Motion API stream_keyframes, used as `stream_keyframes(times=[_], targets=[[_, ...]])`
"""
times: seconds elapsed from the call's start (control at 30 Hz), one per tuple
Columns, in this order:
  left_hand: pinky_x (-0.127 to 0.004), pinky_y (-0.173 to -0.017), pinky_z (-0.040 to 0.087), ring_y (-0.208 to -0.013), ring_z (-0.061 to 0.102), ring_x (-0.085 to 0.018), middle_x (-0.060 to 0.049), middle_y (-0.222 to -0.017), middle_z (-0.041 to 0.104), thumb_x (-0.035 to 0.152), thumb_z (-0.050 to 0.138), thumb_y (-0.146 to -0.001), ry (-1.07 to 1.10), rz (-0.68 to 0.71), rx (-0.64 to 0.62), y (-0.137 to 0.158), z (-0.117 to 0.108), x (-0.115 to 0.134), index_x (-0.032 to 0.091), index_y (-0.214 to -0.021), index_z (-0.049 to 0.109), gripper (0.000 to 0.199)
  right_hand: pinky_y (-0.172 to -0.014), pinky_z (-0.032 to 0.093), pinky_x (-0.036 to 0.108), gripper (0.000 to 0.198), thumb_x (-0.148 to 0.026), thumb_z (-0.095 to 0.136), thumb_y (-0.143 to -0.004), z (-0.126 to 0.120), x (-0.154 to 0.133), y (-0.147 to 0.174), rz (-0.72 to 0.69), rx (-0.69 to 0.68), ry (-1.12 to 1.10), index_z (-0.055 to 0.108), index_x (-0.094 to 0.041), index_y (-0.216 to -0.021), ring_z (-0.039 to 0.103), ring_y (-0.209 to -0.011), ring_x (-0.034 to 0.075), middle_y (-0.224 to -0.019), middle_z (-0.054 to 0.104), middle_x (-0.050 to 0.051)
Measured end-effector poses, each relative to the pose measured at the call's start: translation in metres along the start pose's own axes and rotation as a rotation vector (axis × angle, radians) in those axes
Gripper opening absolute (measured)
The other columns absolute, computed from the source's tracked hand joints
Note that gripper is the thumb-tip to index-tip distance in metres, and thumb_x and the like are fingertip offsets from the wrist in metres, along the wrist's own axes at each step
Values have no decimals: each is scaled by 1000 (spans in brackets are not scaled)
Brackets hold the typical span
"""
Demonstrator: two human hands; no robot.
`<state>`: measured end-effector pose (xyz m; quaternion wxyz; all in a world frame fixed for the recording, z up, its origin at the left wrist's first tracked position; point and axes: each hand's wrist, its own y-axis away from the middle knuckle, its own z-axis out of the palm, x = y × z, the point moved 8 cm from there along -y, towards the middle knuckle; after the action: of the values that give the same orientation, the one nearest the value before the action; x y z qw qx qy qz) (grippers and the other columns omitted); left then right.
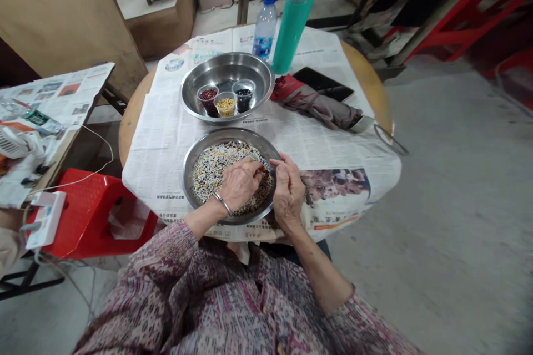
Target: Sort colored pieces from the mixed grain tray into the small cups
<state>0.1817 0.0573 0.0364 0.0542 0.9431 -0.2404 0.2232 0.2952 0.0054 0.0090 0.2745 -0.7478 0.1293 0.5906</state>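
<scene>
A steel bowl (188,188) near the table's front edge holds mixed grains and beans (212,169), white, yellow, dark red and black. My left hand (242,183), with a metal bangle at the wrist, is over the bowl, fingers bent and pinched together at the grains. Whatever lies between its fingertips is too small to make out. Beside the right rim, my right hand (288,191) is curled with its fingertips near the rim, its palm hidden. Behind stands a larger steel basin (233,64) with three clear cups: red beans (208,95), yellow kernels (226,105) and black beans (244,97).
On the newspaper-covered round table (158,138) stand a water bottle (265,25) and a teal flask (296,19). A folded umbrella (316,102) and a dark flat case (325,83) lie to the right. Left are a red stool (95,211) and a power strip (45,219).
</scene>
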Motion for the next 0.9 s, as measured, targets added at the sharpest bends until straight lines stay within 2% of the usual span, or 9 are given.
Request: stream_keyframes(times=[0.23,0.47,0.53,0.6,0.67,0.77,0.83,0.9], targets=[[-29,-86,46,-99,62,-18,-6,-105,69,24,46,-97,-89,31,-60,0,4,4,19,-103,67,22,-112,37,46,39,-44,41,-97,0,-1,0,1,0,-10,71,-19,-104,55,-127,23,-131,64,11],[-30,-84,45,-95,61,-19,-6,-100,68,23,49,-95,-18,9,-50,0,3,4,19,-96,66,18,-112,37,46,39,-45,41,-97,0,-1,0,3,6,-10,71,-20,-103,55,-126,23,-130,64,11],[-29,-83,45,-90,60,-18,-5,-93,67,21,54,-91,83,-29,-12,-1,-1,2,19,-93,65,12,-112,37,45,39,-44,42,-97,0,-1,0,4,7,-10,71,-19,-103,55,-126,23,-131,64,12],[-27,-79,45,-80,57,-14,-2,-81,64,18,56,-87,289,-112,34,-2,-7,-6,18,-86,63,7,-112,37,45,39,-43,42,-97,0,-2,1,9,4,-11,71,-19,-104,55,-127,23,-132,63,12],[-24,-68,43,-68,52,-11,0,-72,58,17,52,-87,608,-227,41,-3,-9,-18,17,-79,59,10,-112,37,45,38,-43,42,-97,0,-2,1,10,-2,-13,71,-19,-104,54,-128,23,-132,63,11],[-20,-56,38,-59,47,-7,0,-71,56,18,46,-88,1046,-353,-24,-5,-4,-28,14,-81,58,15,-111,37,46,38,-43,41,-98,0,-3,0,8,-1,-18,71,-20,-104,54,-127,23,-131,63,11],[-20,-55,37,-58,48,-7,0,-70,57,18,50,-86,1063,-346,-45,-8,-5,-30,13,-84,62,14,-111,37,46,39,-44,41,-97,0,-3,0,9,0,-15,71,-20,-104,54,-127,23,-131,63,10],[-21,-59,40,-61,50,-9,1,-68,59,18,56,-84,854,-262,-32,-14,-9,-27,13,-83,68,13,-111,37,47,39,-44,41,-97,0,-3,0,10,-3,-8,71,-20,-104,54,-127,23,-132,63,11]])
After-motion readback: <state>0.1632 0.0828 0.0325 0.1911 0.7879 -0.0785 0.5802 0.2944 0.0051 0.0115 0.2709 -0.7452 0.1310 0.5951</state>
